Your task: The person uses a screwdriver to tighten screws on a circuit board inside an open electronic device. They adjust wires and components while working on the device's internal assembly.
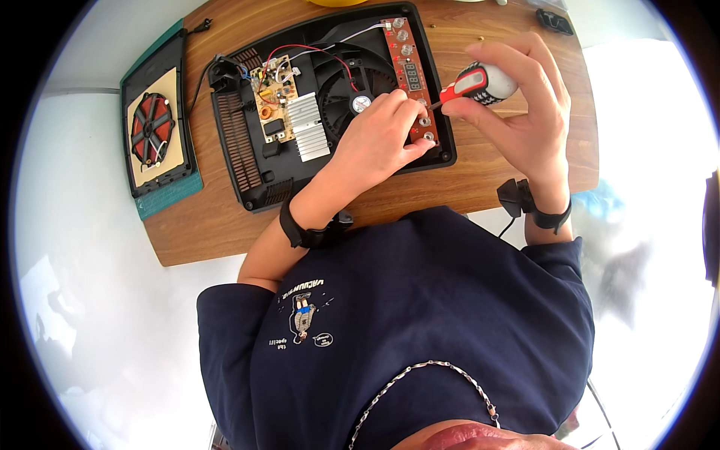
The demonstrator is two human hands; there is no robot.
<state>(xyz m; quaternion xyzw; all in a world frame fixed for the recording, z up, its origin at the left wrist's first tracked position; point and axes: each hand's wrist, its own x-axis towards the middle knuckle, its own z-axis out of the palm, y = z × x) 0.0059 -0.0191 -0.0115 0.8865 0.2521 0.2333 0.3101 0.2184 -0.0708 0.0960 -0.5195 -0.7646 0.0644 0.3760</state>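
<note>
An opened black appliance housing [247, 161] lies on a wooden table [217, 225]. Inside it are a tan circuit board [271, 101], a silver heat sink [309, 127], a round fan [346, 79] and a narrow red control board [409, 64] along the right side. My left hand [375, 142] rests on the housing with its fingertips on the lower end of the red board. My right hand [517, 105] grips a screwdriver with a red, black and grey handle [480, 84]. Its tip points at the red board beside my left fingers.
A glass top panel with a round red coil [153, 129] lies on a green mat [169, 196] at the table's left end. A small black object [553, 21] sits at the far right corner. Tiny screws [480, 37] lie near it. A black cable [201, 30] runs off the back left.
</note>
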